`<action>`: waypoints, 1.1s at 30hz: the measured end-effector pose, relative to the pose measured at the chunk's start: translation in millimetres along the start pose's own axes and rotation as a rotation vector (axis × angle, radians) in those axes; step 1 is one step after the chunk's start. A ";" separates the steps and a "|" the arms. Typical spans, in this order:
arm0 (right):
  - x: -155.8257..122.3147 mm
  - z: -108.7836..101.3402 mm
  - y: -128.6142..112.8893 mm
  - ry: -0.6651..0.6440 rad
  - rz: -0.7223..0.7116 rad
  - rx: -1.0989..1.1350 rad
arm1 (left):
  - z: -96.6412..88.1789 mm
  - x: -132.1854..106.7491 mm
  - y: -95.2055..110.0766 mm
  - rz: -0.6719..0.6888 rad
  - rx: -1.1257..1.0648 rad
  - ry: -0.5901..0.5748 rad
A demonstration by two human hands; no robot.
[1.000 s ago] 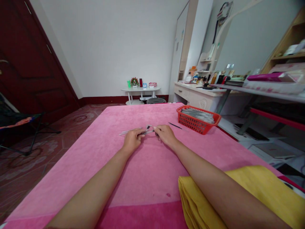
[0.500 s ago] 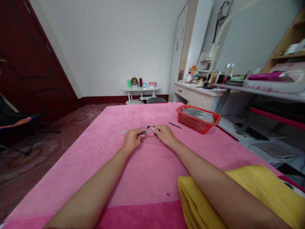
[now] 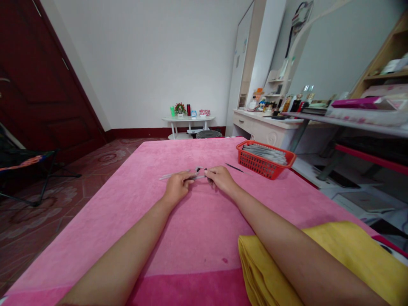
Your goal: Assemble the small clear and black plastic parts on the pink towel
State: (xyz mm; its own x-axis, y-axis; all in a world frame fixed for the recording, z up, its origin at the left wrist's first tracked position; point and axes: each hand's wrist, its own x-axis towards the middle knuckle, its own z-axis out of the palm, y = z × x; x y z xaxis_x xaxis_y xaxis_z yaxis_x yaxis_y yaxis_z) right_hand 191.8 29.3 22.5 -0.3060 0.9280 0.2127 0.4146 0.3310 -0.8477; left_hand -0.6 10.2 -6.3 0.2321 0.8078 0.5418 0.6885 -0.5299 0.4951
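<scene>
Over the middle of the pink cloth, my left hand (image 3: pixel 178 185) is closed on a slim, clear-grey pen (image 3: pixel 200 177). The pen spans the gap to my right hand (image 3: pixel 221 178), whose fingers pinch its other end, where something dark shows. Just beyond the fingertips lie small clear and black pieces (image 3: pixel 198 169), too small to make out. Clear thin sticks (image 3: pixel 167 175), like pen barrels, stick out past my left hand. To the right of my right hand, a thin black stick with a pale end (image 3: pixel 234 167), like a pen refill, rests on the cloth.
An orange-red plastic basket (image 3: pixel 259 165) full of grey-clear pens stands at the cloth's right edge. Folded yellow fabric (image 3: pixel 357 250) lies at the near right, under my right forearm. Beyond the pink cloth (image 3: pixel 191 238) are a small white table (image 3: pixel 188 119) and a dresser (image 3: pixel 255 123).
My right hand has shifted very slightly right, and a little more of the pen shows between the hands. Everything else stays in place.
</scene>
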 end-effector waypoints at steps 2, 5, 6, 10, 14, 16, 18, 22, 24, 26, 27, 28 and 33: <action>0.6 -0.5 0.6 -0.023 0.057 0.012 | -1.5 -0.3 1.8 0.020 0.017 -0.004; -0.3 -0.2 1.1 -0.041 0.056 -0.046 | -2.8 -0.9 4.5 0.039 0.027 0.009; -0.9 0.4 1.0 -0.053 0.019 -0.073 | -2.8 -1.1 5.6 0.041 0.030 0.005; -0.3 -3.0 -3.1 -0.062 -0.172 -0.229 | -3.5 -0.7 9.2 0.048 0.034 -0.028; 6.4 -36.3 -10.1 0.247 -0.144 -0.408 | -11.5 2.3 0.4 0.033 0.093 0.090; 7.9 -64.9 -9.9 0.482 -0.141 -0.453 | -17.2 3.9 -13.1 -0.006 0.167 0.144; 6.2 -95.3 -4.8 0.724 -0.114 -0.543 | -21.9 5.0 -29.7 -0.065 0.251 0.134; -1.9 -141.7 17.7 0.993 -0.007 -0.728 | -25.0 5.4 -53.6 -0.123 0.336 0.032; -5.2 -152.9 30.1 1.001 0.045 -0.812 | -24.2 5.0 -56.3 -0.120 0.372 0.016; -7.2 -156.5 38.7 0.980 0.098 -0.887 | -23.1 4.6 -55.1 -0.115 0.399 0.004; -7.7 -155.9 40.9 0.970 0.115 -0.923 | -22.6 4.4 -54.1 -0.117 0.407 -0.001; -7.9 -154.0 41.3 0.964 0.119 -0.958 | -22.3 4.3 -53.3 -0.123 0.410 -0.005; -3.7 -129.2 26.9 0.924 -0.079 -0.979 | -21.2 4.8 -52.7 -0.169 0.387 -0.002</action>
State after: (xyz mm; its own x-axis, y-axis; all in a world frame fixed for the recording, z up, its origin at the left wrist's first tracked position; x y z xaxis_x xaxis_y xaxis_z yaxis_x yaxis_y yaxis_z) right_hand 314.8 56.9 61.6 0.1667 0.5474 0.8201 0.9780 0.0136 -0.2079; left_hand -50.4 36.5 -15.3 0.0948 0.8755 0.4737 0.9241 -0.2544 0.2852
